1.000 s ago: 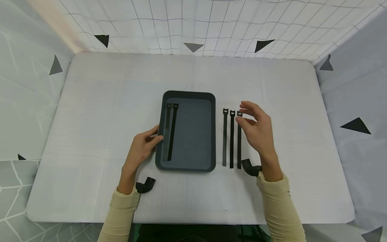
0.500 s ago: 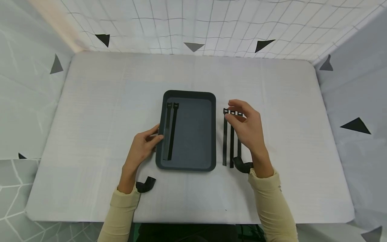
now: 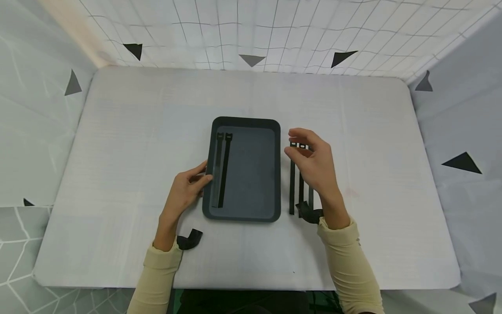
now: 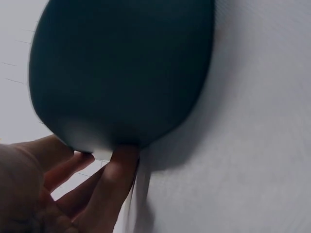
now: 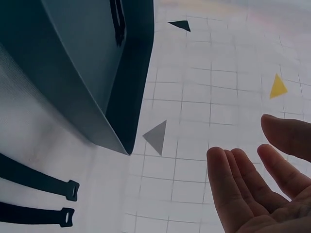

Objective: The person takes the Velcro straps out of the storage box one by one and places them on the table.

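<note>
My left hand (image 3: 184, 192) pinches the left edge of a dark grey rectangular tray (image 3: 251, 174), thumb at the rim. In the left wrist view its fingers (image 4: 114, 179) reach the outer side of the tray (image 4: 121, 63). Two black slotted-head cable straps (image 3: 224, 174) lie side by side along the tray's left side. My right hand (image 3: 313, 161) hovers over more black cable straps (image 3: 292, 187) to the right of the tray, hiding parts of them. The right wrist view shows this hand (image 5: 257, 199) holding nothing, thumb apart from the fingers, with two strap heads (image 5: 72, 190) at lower left.
The white table (image 3: 137, 131) extends around the tray on all sides. A grid-patterned white wall (image 3: 251, 35) with dark triangles stands behind it, and grey panels (image 3: 451, 131) flank both sides. Black curved mounts (image 3: 190, 240) stick out from the wrists over the table.
My right hand has moved left across the straps toward the tray, its fingers still apart. The left hand, the tray and the straps have stayed put.
</note>
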Demonstrator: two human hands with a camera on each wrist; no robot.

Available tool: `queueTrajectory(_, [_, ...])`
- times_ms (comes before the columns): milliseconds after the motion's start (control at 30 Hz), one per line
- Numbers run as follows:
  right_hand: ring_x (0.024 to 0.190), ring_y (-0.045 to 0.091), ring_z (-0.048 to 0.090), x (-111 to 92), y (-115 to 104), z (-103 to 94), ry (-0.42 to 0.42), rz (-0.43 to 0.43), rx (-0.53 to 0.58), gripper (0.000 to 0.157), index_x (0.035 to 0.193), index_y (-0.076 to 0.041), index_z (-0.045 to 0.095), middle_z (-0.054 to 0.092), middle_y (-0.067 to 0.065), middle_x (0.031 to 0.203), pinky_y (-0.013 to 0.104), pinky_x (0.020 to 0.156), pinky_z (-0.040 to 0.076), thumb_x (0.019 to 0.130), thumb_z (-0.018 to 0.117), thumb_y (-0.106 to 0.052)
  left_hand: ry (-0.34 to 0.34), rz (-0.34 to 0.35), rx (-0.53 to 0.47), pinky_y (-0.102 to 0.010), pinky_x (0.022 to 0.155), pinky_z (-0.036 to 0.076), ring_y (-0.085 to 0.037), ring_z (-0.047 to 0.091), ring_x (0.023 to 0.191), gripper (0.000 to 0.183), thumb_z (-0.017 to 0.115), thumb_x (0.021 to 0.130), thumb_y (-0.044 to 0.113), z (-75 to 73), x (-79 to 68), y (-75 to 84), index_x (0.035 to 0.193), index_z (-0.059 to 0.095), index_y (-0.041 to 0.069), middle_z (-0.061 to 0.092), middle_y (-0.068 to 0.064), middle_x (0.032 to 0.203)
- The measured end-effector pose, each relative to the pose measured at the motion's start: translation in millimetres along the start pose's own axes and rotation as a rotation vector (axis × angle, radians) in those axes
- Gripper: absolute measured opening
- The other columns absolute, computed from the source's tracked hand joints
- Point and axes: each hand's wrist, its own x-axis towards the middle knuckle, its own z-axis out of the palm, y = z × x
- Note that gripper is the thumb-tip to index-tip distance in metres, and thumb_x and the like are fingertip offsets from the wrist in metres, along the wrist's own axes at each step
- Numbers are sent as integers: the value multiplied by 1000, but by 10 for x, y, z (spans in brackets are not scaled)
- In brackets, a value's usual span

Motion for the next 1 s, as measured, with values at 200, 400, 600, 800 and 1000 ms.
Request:
queueTrajectory(200, [108,25,61,1,-25,42,-7,0,12,36,124,4,63,63,15,122,31,89,51,89,69,7,0,-4,0,-23,62,53,-29,66,85,53,68,96,20,2,-6,-9,144,50,6,63,-22,125])
queueTrajectory(400, [109,22,61,-2,-23,85,-14,12,-1,36,124,2,64,63,15,123,35,90,51,89,69,5,6,-4,1,-24,58,52,-28,65,74,53,68,96,20,-3,-19,9,144,51,6,64,-20,124])
queueTrajectory(600, [110,25,61,-15,2,131,-30,22,8,37,126,2,63,62,17,125,34,88,50,90,69,4,0,-2,12,-23,59,51,-27,64,75,53,67,97,19,-1,-13,-14,145,49,5,64,-21,125])
queueTrajectory(800, [110,32,61,-14,-1,170,-30,3,58,42,129,2,61,61,13,127,30,86,52,88,69,8,1,-2,19,-23,59,52,-26,64,77,52,67,97,19,-7,-10,10,144,50,6,64,-20,125])
queueTrajectory(1000, [109,34,61,3,-2,219,-22,-5,102,44,130,4,59,60,14,126,28,84,53,88,68,10,-3,0,35,-24,59,52,-25,64,74,53,67,97,19,-7,-1,0,145,49,5,63,-22,125])
